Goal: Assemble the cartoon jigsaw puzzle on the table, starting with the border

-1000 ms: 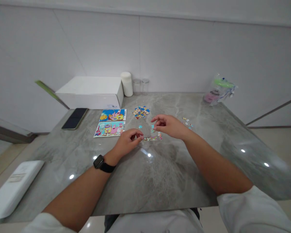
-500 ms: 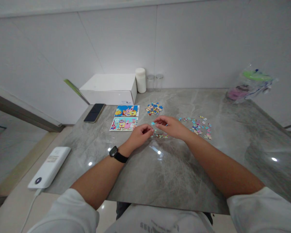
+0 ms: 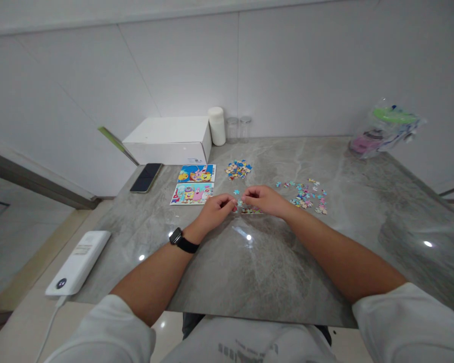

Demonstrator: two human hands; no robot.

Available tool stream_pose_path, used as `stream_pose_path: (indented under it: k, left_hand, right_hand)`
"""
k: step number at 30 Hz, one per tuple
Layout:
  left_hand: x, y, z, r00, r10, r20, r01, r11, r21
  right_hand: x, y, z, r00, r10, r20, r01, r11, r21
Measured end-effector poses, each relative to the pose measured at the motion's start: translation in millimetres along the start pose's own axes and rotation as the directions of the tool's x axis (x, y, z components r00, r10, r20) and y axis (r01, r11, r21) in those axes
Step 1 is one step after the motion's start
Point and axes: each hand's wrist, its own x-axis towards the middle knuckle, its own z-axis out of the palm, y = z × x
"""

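My left hand [image 3: 215,210], with a black watch on its wrist, rests on the grey marble table [image 3: 249,262], fingers curled in a pinch at a small strip of joined puzzle pieces [image 3: 249,210]. My right hand [image 3: 265,199] lies just right of it, fingers also pinched over the same strip. What each pinch holds is too small to make out. A single blue piece [image 3: 236,192] lies just beyond the hands. Two cartoon picture cards [image 3: 192,184] sit to the left. One pile of loose pieces [image 3: 238,169] lies farther back, another scattered group [image 3: 305,194] to the right.
A white box [image 3: 170,138], a white canister [image 3: 217,126] and two clear jars [image 3: 239,128] stand at the back wall. A dark phone [image 3: 146,177] lies left of the cards. A white power bank [image 3: 78,262] sits at the left edge. A plastic bag [image 3: 382,131] lies back right.
My two hands have drawn closer together over the joined strip. The view swung right a second ago, bringing the right scatter of pieces into sight, then held nearly still.
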Motion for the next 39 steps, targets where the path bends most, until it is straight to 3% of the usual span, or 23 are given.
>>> stream_pose_path:
  k: [10, 17, 22, 28, 39]
  left_hand:
    - [-0.6, -5.0, -3.2, 0.990, 0.113, -0.081, -0.105, 0.990, 0.097]
    - [-2.1, -5.5, -3.5, 0.952, 0.306, 0.011, -0.302, 0.932, 0.202]
    - [-1.6, -7.4, -12.9, 0.948, 0.314, 0.048, -0.312, 0.895, 0.319]
    - [-1.1, -15.6, -12.1, 0.959, 0.264, 0.099, -0.279, 0.841, 0.463]
    - [-2.6, -16.4, -4.1, 0.963, 0.228, 0.146, -0.271, 0.817, 0.509]
  right_hand:
    - [-1.4, -1.0, -2.5, 0.999, 0.034, 0.032, -0.034, 0.999, 0.019]
    - [-1.7, -0.1, -1.9, 0.998, 0.023, 0.056, -0.023, 1.000, -0.008]
    - [-0.4, 5.8, -0.4, 1.000, 0.012, -0.009, -0.013, 0.986, -0.169]
    - [0.4, 7.8, 6.8, 0.998, -0.062, -0.030, 0.039, 0.867, -0.497]
    - [4.7, 4.8, 17.4, 0.999, -0.043, -0.002, 0.033, 0.799, -0.601]
